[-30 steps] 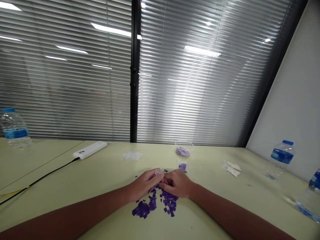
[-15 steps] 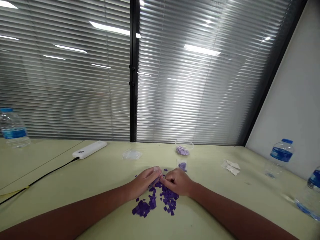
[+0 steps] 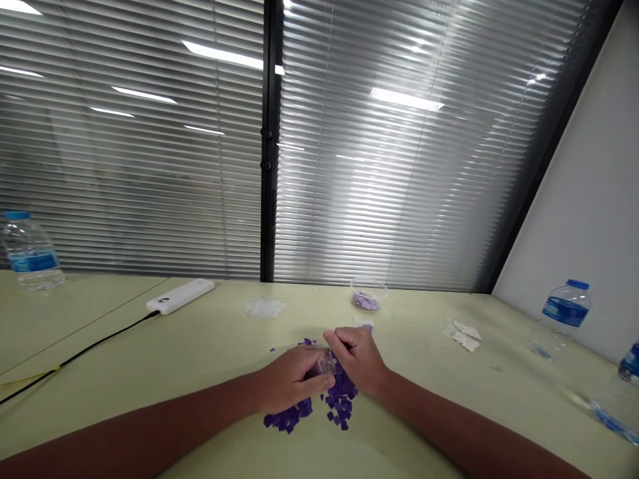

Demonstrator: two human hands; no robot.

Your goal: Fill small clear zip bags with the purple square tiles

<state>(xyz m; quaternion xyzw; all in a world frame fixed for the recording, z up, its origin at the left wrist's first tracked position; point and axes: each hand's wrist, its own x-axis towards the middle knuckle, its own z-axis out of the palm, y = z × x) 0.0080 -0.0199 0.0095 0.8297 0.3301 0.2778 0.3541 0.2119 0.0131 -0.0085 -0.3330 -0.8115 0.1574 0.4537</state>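
Observation:
Low over the table, my left hand (image 3: 292,380) is closed round a small clear plastic bag (image 3: 327,364), whose open-looking end shows between thumb and fingers. My right hand (image 3: 360,359) is beside it, fingers curled and thumb pressed in; whatever it holds, if anything, is hidden. Small dark purple square pieces (image 3: 341,404) are scattered beneath and in front of both hands, and another heap (image 3: 287,419) lies below my left hand. Just behind my right hand a small bag of lighter purple pieces (image 3: 367,327) is mostly covered.
Farther back are a clear round dish (image 3: 368,290) with pale purple pieces (image 3: 365,303) and some flat clear bags (image 3: 264,307). A white power bank (image 3: 180,296) with a black cable lies left. White scraps (image 3: 462,334) and water bottles (image 3: 564,313) are on the right; another bottle (image 3: 32,256) stands left.
My left hand has turned and come down and right over the purple pieces, with the bag still in it. My right hand has tilted upward, covering more of the small bag behind.

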